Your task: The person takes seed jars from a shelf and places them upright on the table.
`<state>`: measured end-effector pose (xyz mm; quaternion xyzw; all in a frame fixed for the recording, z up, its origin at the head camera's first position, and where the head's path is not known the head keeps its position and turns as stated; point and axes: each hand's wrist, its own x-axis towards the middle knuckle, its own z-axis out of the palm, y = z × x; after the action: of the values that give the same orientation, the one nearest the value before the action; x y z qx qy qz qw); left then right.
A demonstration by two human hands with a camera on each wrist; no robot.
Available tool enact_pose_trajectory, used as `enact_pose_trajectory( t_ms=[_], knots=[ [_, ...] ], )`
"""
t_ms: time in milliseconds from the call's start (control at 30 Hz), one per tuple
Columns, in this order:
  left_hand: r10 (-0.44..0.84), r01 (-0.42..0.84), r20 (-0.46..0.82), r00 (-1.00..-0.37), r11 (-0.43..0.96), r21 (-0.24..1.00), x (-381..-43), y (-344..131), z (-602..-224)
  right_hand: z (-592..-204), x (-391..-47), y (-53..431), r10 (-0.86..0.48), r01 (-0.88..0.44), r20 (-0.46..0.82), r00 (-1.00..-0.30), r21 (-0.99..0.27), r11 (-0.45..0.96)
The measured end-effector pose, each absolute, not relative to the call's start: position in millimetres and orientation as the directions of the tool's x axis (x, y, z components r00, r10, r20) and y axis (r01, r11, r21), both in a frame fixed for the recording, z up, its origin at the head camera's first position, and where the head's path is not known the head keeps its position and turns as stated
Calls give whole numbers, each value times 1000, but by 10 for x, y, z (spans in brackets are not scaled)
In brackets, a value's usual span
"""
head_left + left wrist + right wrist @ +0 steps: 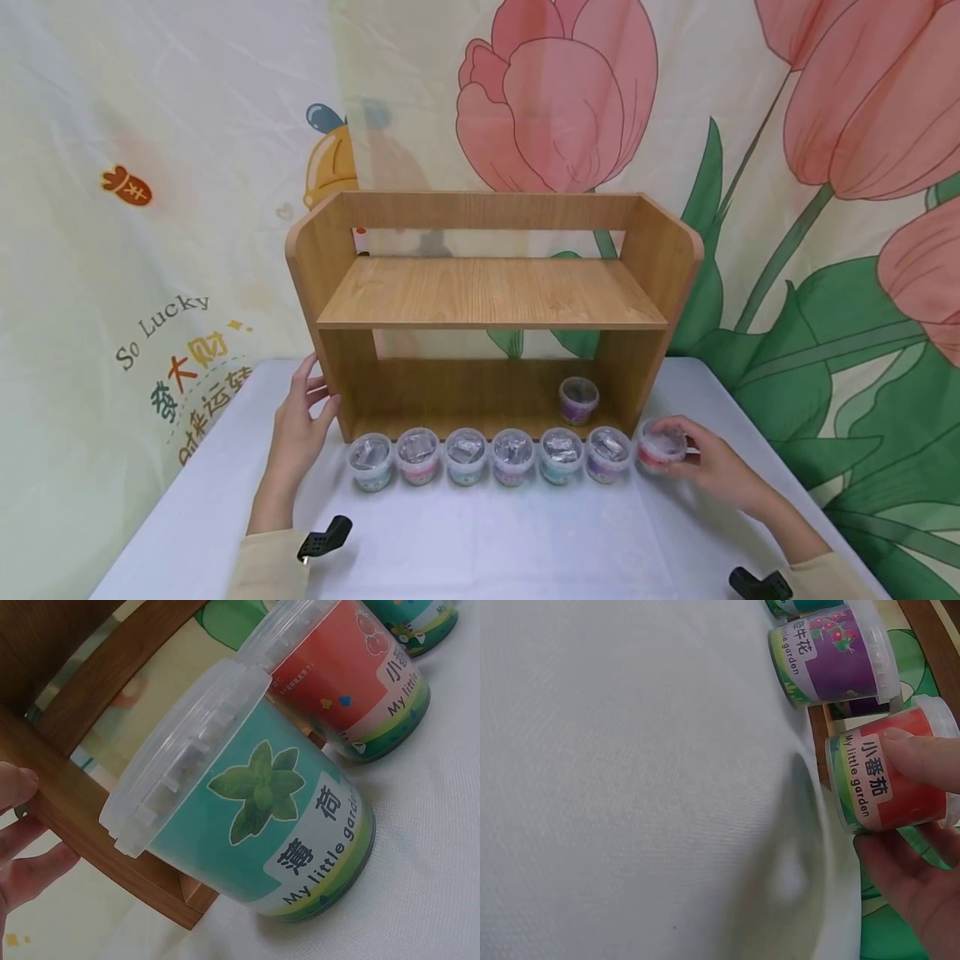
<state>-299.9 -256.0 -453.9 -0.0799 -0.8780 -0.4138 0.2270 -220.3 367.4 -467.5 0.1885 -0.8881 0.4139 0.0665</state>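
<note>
My right hand [708,462] grips a small red plastic tub [911,776] with a clear lid, labelled "My little garden", at the right end of a row of similar tubs. The thumb lies on its label, the fingers on its other side. On the left, my left hand [296,429] touches the outer side of a wooden two-tier shelf [491,292] with relaxed fingers. Nearest to it stands a teal tub [247,795] with a mint-leaf picture. A purple tub [578,401] sits inside the lower tier, towards its right end.
Several lidded tubs, among them a pink-red one [418,456] and a purple one [608,455], line up before the shelf's front edge. A white cloth [480,542] covers the table. Behind hangs a curtain [420,100] printed with tulips.
</note>
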Motion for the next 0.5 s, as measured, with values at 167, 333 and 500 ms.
enact_pose_trajectory(
  t_ms=[167,333,500],
  knots=[
    [-46,332,467,-883,642,691,-3001,-2560,-4536,-4741,-2223,3690,-300,-418,294,-908,-701,578],
    [-45,334,468,-882,642,690,-3007,-2559,-4540,-4795,-2217,3701,-272,-362,244,-931,-720,592],
    [-49,326,463,-885,646,691,-3000,-2559,-4532,-4835,-2215,3718,-266,-312,186,-946,-743,592]
  ],
)
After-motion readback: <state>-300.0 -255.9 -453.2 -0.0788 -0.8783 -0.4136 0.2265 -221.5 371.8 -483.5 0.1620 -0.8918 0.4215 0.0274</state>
